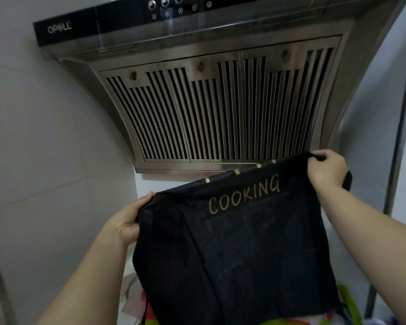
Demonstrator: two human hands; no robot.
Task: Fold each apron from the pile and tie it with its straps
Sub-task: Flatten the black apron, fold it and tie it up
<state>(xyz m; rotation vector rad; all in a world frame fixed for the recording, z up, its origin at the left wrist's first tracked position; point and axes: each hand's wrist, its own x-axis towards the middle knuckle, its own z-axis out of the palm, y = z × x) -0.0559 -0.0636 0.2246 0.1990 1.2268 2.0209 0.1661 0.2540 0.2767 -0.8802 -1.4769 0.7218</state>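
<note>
Holding the apron (239, 242) up before the hood (209, 102), I grip its top corners with left hand (129, 219) and right hand (326, 170). Folding has barely begun; next, bring both edges together. Pile (291, 321) below, probably.

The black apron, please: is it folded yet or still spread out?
Spread out: the black apron hangs open, gripped at its top corners by the left hand and right hand.

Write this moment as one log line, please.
step: spreading | item: black cloth apron printed COOKING | left hand: gripping corner | right hand: gripping corner
</note>
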